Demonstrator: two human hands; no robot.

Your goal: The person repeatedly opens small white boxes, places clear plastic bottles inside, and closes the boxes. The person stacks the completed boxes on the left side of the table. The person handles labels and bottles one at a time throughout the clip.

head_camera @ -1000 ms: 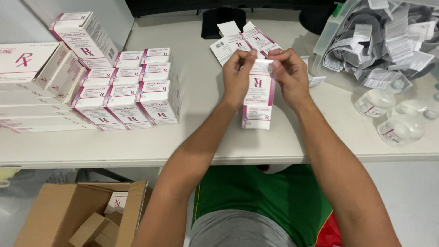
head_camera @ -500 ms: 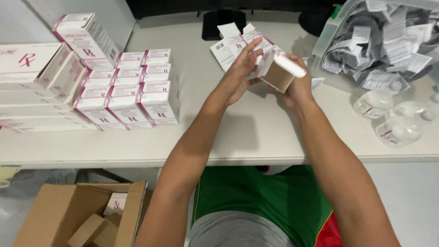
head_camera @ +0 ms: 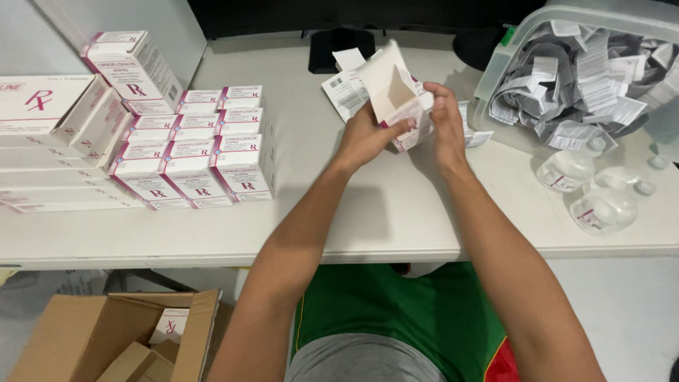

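Both hands hold one small white and pink carton [head_camera: 396,95] above the white table [head_camera: 396,212], near its far middle. My left hand [head_camera: 368,134] grips the carton from the left and below, thumb on its side. My right hand [head_camera: 445,120] clasps its right side. The carton's top flaps stand open and point away from me, showing the plain inside. Flat unfolded cartons [head_camera: 344,92] lie on the table just behind the hands.
Rows of folded white and pink cartons [head_camera: 191,152] stand at the left, beside larger stacked boxes [head_camera: 49,134]. A clear bin of folded paper leaflets [head_camera: 580,78] sits at the right, with clear plastic bottles [head_camera: 594,191] in front. An open cardboard box [head_camera: 120,339] stands on the floor at lower left.
The carton was upright and pressed between both hands a second ago. It has since been tilted and opened up, and its flaps now stand open.
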